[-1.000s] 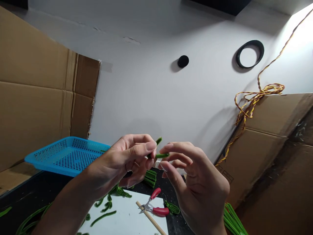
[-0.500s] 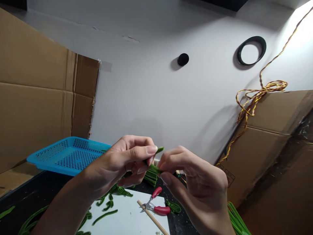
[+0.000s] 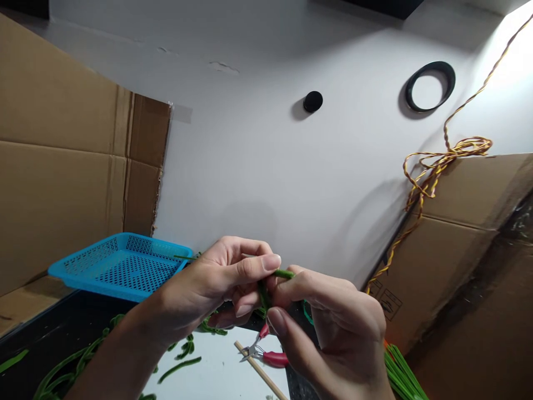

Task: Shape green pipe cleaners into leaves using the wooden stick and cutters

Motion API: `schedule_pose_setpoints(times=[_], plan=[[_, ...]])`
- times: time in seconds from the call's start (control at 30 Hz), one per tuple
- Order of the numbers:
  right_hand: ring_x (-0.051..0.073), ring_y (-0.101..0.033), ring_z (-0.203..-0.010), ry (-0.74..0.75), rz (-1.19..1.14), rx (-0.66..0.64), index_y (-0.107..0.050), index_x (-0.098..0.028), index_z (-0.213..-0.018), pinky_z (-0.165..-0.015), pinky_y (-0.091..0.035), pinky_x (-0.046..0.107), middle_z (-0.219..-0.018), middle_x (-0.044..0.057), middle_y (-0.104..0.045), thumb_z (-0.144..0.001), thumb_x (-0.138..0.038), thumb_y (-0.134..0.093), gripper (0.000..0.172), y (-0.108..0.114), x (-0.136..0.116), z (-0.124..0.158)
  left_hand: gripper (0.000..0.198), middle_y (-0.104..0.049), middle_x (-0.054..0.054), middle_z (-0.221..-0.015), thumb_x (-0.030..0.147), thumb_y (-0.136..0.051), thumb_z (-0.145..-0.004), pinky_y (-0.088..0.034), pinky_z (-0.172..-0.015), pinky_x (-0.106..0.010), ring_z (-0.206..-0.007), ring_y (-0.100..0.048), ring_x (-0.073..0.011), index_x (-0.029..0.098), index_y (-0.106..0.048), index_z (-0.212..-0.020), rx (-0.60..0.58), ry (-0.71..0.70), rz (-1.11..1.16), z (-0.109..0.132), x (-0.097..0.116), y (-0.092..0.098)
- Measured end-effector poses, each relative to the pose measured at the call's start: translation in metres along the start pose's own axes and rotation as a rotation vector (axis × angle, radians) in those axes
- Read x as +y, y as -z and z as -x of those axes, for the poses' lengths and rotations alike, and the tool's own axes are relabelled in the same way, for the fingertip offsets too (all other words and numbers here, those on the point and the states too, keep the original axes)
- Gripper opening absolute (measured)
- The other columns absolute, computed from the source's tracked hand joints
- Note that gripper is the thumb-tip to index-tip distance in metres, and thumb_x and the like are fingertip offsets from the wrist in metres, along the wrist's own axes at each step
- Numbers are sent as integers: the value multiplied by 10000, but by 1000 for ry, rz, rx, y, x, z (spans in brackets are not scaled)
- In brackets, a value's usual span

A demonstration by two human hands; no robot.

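Observation:
Between my two hands is a green fuzzy stem, bent, with one end poking out past the left thumb. My left hand pinches it between thumb and forefinger. My right hand is closed on its lower part, thumb and forefinger together, fingertips close to the left ones. Below the hands, red-handled cutters lie across a wooden stick on a white sheet. A short green piece rests on the sheet, with curled green pieces near it.
A blue perforated basket stands at the left, before a cardboard panel. Long green stems lie at the lower right beside a cardboard box. Twisted yellow-brown wire hangs there. More green loops are at the lower left.
Both hands have shifted slightly, the left one rightward and down. The stem's protruding end has turned from pointing up to nearly level, and its lower part now points downward.

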State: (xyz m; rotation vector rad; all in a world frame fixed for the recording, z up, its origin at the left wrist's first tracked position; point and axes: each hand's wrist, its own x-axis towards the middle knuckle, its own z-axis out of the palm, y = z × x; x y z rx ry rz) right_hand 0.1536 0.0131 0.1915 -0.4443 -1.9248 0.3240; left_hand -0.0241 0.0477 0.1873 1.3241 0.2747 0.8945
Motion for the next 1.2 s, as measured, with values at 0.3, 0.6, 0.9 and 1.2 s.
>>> schedule_pose_setpoints(times=[0.3,0.6,0.9,1.2], plan=[[68,-435,-409,126,68,153,-622,-201,-653,-387,-350,215,-525,-51,-561,-739,13,-653,232,1,3,-4,377,-493,61,-510,470,-696,-973,-181,-334,-166,-360,-314,-39,184,-585,-754,30,-39,-127,-1,6,-5],[80,-450,-413,142,114,221,-645,-210,-695,-381,-344,233,-548,-39,-570,-779,-6,-684,224,4,4,-1,382,-544,43,-525,447,-710,-950,-211,-360,-181,-377,-353,-47,180,-565,-717,21,-20,-198,2,9,-11],[87,-501,-462,160,150,265,-658,-211,-788,-412,-365,238,-613,-30,-591,-815,17,-689,231,-2,6,3,361,-496,44,-515,332,-653,-973,-233,-354,-172,-384,-329,-44,170,-538,-671,-14,-4,-86,1,5,-7],[111,-554,-589,123,123,191,-663,-218,-907,-490,-415,257,-715,-2,-602,-925,-63,-623,160,-1,8,4,363,-429,69,-540,367,-678,-979,-253,-385,-146,-420,-307,-36,176,-523,-712,79,-51,-93,4,10,-8]])
